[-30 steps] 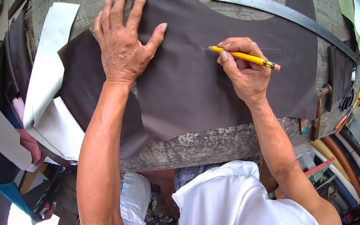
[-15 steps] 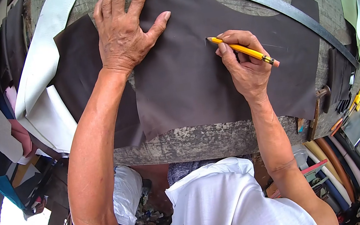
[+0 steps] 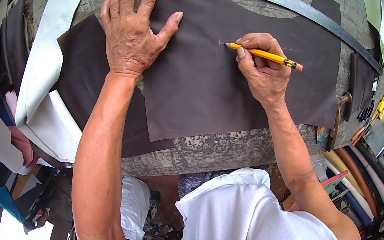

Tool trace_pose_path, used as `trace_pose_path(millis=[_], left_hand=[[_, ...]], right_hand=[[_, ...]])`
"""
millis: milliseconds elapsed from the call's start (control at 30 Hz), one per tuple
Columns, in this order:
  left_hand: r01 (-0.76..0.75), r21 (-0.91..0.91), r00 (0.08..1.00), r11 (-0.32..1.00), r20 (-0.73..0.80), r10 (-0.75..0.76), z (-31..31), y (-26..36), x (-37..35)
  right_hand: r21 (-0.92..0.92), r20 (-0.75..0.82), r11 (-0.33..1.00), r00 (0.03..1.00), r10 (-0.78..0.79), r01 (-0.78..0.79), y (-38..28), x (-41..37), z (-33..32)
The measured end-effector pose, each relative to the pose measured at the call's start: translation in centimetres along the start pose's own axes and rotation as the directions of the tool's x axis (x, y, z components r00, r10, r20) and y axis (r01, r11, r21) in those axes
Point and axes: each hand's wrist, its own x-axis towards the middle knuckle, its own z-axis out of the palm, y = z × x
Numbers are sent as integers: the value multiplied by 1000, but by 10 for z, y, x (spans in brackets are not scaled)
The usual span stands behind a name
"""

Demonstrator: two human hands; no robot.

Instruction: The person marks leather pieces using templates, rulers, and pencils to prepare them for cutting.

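A yellow pencil [image 3: 266, 55] with a pink eraser is pinched in my right hand [image 3: 264, 70]. Its dark tip is at the surface of a dark brown leather sheet [image 3: 193, 94], beside a small pale mark. A faint thin line shows on the leather to the right of the hand. My left hand [image 3: 131, 38] lies flat with fingers spread, its thumb and fingertips on the sheet's upper left part. Under it and to the left is another dark brown piece [image 3: 87, 71].
A metal ruler [image 3: 306, 12] lies along the right of the worn table [image 3: 197, 152]. A hammer [image 3: 339, 118] rests near the front right edge. White material [image 3: 43, 94] drapes at the left. Rolls of material [image 3: 364, 177] stand at lower right, beside yellow-handled tools [image 3: 381, 107].
The pencil and my right hand have shifted slightly right, and the pale mark has gained strokes. The leather's lower left edge lies flatter. My left hand stays nearly in place.
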Motion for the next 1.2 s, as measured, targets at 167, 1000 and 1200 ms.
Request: trace_pose_path(millis=[167, 1000, 1200], left_hand=[[7, 3, 1000, 1000, 6, -7, -1, 1, 0], [11, 21, 1000, 1000, 22, -11, -2, 1, 1], [-8, 24, 1000, 1000, -7, 9, 3, -2, -1]], right_hand=[[78, -22, 996, 999, -31, 33, 0, -1, -1], [-152, 10, 982, 994, -109, 109, 1, 0, 2], [-78, -59, 995, 996, -65, 60, 4, -2, 2]])
